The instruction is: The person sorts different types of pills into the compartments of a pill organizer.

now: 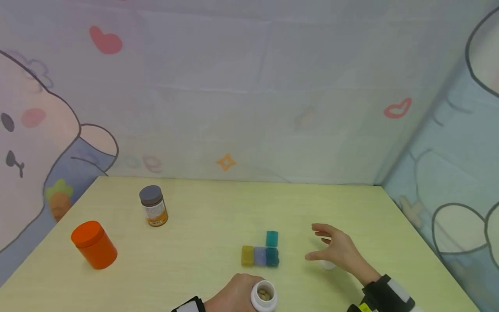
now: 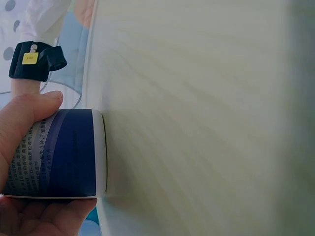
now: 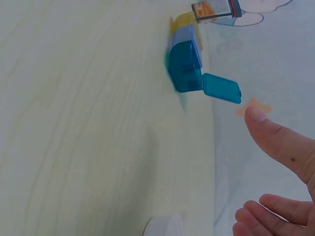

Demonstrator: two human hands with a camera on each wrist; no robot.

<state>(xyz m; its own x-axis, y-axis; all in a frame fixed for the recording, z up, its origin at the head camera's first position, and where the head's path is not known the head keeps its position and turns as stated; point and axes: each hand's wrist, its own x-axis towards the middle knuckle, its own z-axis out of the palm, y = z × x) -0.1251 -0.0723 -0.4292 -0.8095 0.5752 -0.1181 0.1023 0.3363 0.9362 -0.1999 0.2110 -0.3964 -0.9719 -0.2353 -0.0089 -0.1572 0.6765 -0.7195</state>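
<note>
My left hand (image 1: 234, 297) grips an uncapped white pill bottle (image 1: 264, 296) with a blue label (image 2: 64, 153) at the table's near edge; tablets show inside its mouth. A small pill organiser (image 1: 260, 255) of yellow, lilac and teal compartments lies mid-table, and the teal compartment's lid (image 1: 272, 238) stands flipped up (image 3: 221, 88). My right hand (image 1: 335, 250) hovers open to the organiser's right, fingers spread, holding nothing. Under that hand lies a white cap (image 1: 328, 264), its edge showing in the right wrist view (image 3: 165, 227).
An orange canister (image 1: 93, 245) stands at the left of the yellow-green table (image 1: 195, 225). Behind it is an amber bottle (image 1: 153, 206) with a grey cap. Cartoon-printed fabric walls close in the back and both sides.
</note>
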